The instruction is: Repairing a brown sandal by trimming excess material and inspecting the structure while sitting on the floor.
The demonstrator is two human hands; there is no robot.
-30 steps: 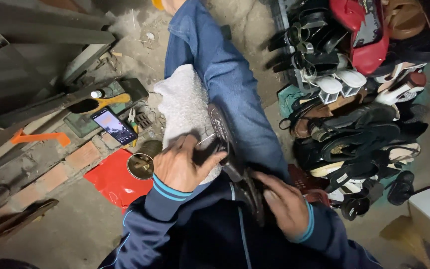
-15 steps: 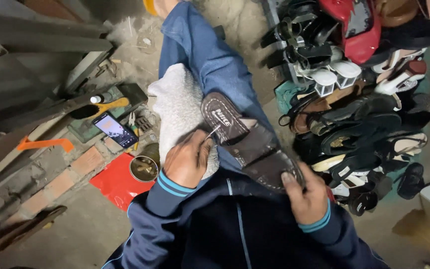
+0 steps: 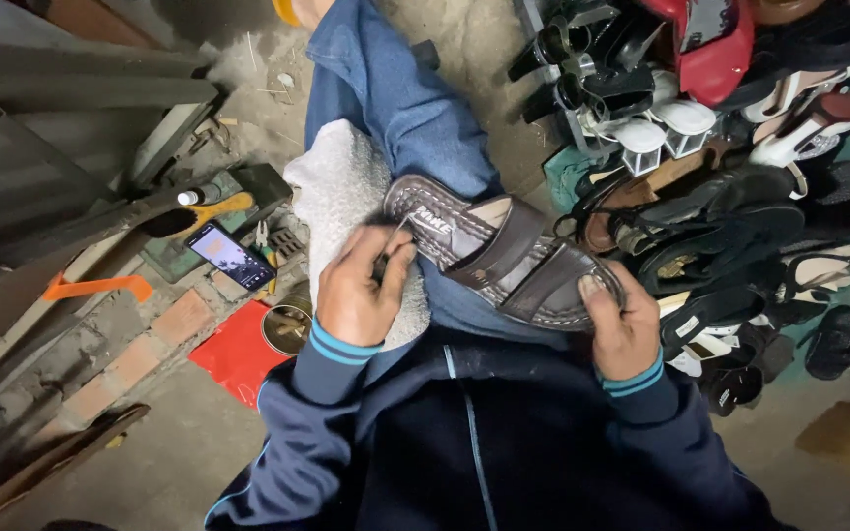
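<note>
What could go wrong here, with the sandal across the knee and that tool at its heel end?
1. The left hand pinches a thin pointed tool against the brown sandal; a slip could drive it toward the leg under the white cloth.
2. The right hand grips only the toe end, so the sandal may twist or slide off the knee.
3. The lit phone and small round tin lie just below on the floor; a dropped sandal could hit them.

- Phone (image 3: pixel 231 256) lay face up on the floor clutter left of the person's knee; dark slab, screen lit bluish.
- Sandal's (image 3: pixel 504 258) heel carried a pale stitched label patch on brown.
</note>
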